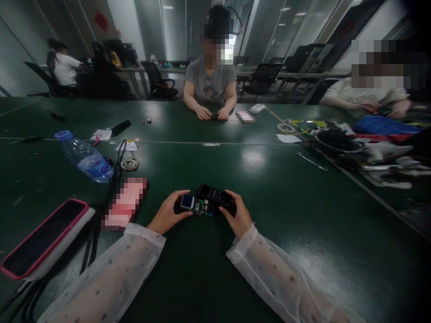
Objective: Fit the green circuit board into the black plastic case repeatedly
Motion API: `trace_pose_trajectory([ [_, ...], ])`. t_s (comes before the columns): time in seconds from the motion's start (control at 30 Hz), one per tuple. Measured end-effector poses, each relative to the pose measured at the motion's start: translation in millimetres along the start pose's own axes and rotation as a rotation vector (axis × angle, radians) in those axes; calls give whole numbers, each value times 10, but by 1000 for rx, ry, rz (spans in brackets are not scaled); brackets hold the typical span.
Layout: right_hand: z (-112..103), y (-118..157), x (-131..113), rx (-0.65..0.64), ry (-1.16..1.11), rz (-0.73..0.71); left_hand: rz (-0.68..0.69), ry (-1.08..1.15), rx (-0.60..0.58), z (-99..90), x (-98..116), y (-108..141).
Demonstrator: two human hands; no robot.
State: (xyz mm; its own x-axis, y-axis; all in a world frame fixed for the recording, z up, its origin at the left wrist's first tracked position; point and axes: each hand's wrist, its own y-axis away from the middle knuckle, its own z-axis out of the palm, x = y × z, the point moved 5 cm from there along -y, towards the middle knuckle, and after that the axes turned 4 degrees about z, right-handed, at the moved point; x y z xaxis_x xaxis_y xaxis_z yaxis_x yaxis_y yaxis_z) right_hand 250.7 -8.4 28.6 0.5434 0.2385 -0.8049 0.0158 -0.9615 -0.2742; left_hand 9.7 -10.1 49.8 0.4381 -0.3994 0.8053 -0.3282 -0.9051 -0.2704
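Between thumb and fingers, my left hand grips a green circuit board that carries a small screen. A black part shows at the board's left end, partly hidden by the fingers. My right hand is closed on a black plastic casing with a rectangular window and small marks on its front. The casing sits just behind the board and overlaps its right end; whether they touch I cannot tell. Both are held close together over the green table.
To the left are a plastic water bottle lying tilted, a pink phone, and a pink-rimmed device with black straps. Rightwards lie a wrench and a heap of cables. Across the table, a person handles something small; another person sits right.
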Motion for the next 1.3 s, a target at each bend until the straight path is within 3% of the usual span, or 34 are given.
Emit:
trace_pose_trajectory([
  [0.67,6,-14,110,65,-38,0,30,-9,-42,11,39,-8],
  [1.1,45,2,131,-47,-58,35,-38,28,-88,37,5,4],
  [1.3,43,-7,129,-1,-74,2,-58,37,-43,55,-70,12],
])
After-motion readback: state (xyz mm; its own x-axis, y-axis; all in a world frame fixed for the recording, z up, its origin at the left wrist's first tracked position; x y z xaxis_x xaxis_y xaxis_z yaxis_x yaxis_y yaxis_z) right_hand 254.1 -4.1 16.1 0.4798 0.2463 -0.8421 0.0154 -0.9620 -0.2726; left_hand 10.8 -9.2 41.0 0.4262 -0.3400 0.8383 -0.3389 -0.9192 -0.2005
